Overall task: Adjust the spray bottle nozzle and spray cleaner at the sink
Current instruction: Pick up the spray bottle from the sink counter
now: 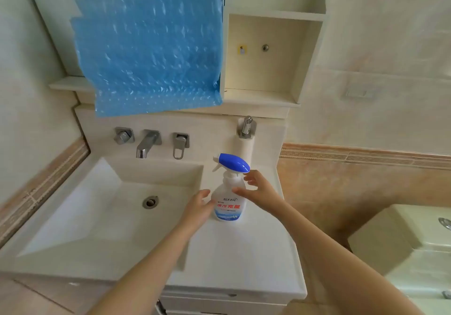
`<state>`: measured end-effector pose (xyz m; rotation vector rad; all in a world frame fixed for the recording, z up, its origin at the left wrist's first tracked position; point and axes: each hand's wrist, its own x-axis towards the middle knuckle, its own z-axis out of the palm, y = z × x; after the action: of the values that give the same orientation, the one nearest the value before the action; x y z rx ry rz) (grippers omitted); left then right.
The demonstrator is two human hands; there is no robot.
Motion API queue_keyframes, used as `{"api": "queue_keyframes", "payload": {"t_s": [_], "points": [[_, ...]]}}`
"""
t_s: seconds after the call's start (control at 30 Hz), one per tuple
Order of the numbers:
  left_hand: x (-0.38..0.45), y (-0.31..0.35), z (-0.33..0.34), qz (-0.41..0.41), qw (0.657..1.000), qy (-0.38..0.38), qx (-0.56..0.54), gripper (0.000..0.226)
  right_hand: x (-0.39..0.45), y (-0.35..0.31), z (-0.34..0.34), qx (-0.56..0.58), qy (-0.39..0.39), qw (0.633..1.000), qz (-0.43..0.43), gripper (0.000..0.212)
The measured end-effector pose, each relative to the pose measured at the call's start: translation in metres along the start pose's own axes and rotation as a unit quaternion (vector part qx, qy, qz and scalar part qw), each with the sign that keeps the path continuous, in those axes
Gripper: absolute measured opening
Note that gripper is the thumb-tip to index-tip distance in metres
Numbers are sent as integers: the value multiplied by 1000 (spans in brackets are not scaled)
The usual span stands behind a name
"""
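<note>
The bottle point(228, 197) is found upright on the counter point(234, 253), just beside the basin point(105, 217) at the basin's 3 o'clock. Its long axis is vertical. The blue spray head point(234, 162) sits on top, with the nozzle point(216, 159) directed toward 9 o'clock, over the basin's edge.

The bottle is flanked by both hands. The left hand point(197, 208) is placed at the bottle's 8 o'clock, fingers spread, at or very near the lower body; actual contact cannot be confirmed. The right hand point(256, 190) is placed at the bottle's 3 o'clock, at shoulder height, fingers spread and curved toward the neck; no firm grip is seen. Neither hand is closed on anything.

The right hand is judged nearer the spray head; the left is nearer the base. A hold on the body by the left, with the nozzle tip then turned, appears likely. The nozzle lies on the far side of the head from the right hand, so a reach across would be required.
</note>
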<state>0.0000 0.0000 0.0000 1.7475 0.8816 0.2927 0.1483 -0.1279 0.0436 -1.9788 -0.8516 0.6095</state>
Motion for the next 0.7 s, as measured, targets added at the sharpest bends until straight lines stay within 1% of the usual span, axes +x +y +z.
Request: {"api": "queue_keyframes", "payload": {"t_s": [0.1, 0.17, 0.27, 0.4, 0.5, 0.6, 0.7], "points": [[-1, 1, 7, 0, 1000, 12, -17, 53, 5, -7, 7, 14, -2, 1000, -17, 63], [-3, 2, 11, -2, 999, 9, -38, 48, 8, -12, 13, 38, -5, 999, -35, 60], [-5, 6, 13, 10, 998, 3, -55, 34, 11, -21, 20, 46, 0, 998, -46, 44], [-4, 6, 14, 1, 997, 4, -78, 35, 17, -25, 31, 38, 21, 999, -31, 32], [-3, 5, 14, 1, 996, 3, -84, 35, 19, -25, 37, 42, 38, 998, -24, 31], [-3, 5, 14, 1, 997, 3, -80, 35, 22, -25, 39, 42, 44, 998, -17, 35], [-3, 5, 13, 3, 997, 2, -77, 36, 24, -25, 39, 33, 46, 998, -3, 31]]}}
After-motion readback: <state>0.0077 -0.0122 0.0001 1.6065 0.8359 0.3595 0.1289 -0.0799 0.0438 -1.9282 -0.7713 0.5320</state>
